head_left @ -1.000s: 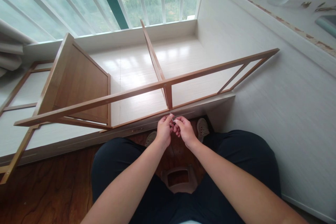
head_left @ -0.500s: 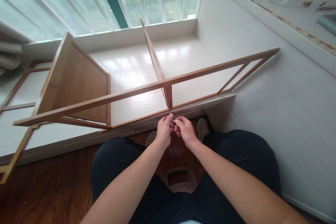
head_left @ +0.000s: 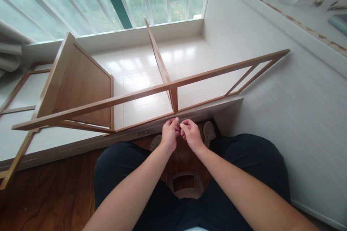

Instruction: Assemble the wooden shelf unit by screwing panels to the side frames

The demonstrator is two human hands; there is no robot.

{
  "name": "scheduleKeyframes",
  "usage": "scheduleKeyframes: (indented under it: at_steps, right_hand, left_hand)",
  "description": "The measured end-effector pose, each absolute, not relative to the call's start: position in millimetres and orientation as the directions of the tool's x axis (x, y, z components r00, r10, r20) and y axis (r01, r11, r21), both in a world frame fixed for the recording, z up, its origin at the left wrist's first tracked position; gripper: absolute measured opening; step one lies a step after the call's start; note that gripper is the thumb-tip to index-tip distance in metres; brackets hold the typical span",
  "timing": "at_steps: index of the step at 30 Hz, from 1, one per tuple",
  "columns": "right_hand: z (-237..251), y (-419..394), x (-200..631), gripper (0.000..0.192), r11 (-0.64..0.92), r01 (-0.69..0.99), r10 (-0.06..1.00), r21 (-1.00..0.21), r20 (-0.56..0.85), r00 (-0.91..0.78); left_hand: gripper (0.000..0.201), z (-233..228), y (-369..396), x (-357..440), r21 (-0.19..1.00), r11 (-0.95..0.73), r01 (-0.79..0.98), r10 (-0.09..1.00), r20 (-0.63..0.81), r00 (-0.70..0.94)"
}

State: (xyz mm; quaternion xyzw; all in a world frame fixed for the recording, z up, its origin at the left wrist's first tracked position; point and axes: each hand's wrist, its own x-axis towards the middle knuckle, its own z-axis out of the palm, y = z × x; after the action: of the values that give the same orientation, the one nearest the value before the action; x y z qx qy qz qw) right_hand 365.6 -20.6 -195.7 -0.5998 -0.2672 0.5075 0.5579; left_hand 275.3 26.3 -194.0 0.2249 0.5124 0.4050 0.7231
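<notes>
A wooden shelf frame (head_left: 135, 96) lies on its side across a white window platform (head_left: 141, 65), with a solid board (head_left: 81, 86) at its left and a thin divider (head_left: 159, 61) in the middle. My left hand (head_left: 169, 135) and my right hand (head_left: 191, 135) meet just below the foot of the divider, at the frame's near rail. Both pinch a small metal hex key (head_left: 178, 122) whose tip points up into the joint. Most of the key is hidden by my fingers.
A white wall panel (head_left: 284, 108) rises on the right. Barred windows (head_left: 108, 0) run along the back. I sit on a brown stool (head_left: 185, 186) over a dark wood floor (head_left: 48, 195). Small metal parts (head_left: 329, 5) lie on a ledge at top right.
Hardly anything: my fingers shift slightly on the hex key, and the view drifts a little.
</notes>
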Motion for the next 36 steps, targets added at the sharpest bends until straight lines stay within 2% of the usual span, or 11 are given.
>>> scheduleKeyframes:
  at_steps: [7, 17, 28, 36]
  right_hand:
    - [-199, -24, 366, 0.020, -0.197, -0.132, 0.899, -0.971, -0.233, 0.371]
    - [-191, -27, 365, 0.019, -0.195, 0.183, 0.906, -0.964, -0.105, 0.409]
    - [-192, -27, 366, 0.020, -0.247, 0.345, 0.903, -0.906, -0.086, 0.420]
    - [-193, -25, 365, 0.019, -0.231, 0.335, 0.912, -0.914, -0.084, 0.401]
  left_hand:
    - [0.052, -187, 25, 276, 0.719, 0.575, -0.391, 0.809, -0.571, 0.141]
    - [0.051, -182, 26, 277, 0.693, 0.580, -0.428, 0.799, -0.588, 0.130]
    - [0.050, -187, 29, 276, 0.702, 0.569, -0.429, 0.805, -0.581, 0.117]
    - [0.048, -185, 29, 276, 0.703, 0.576, -0.417, 0.801, -0.587, 0.116]
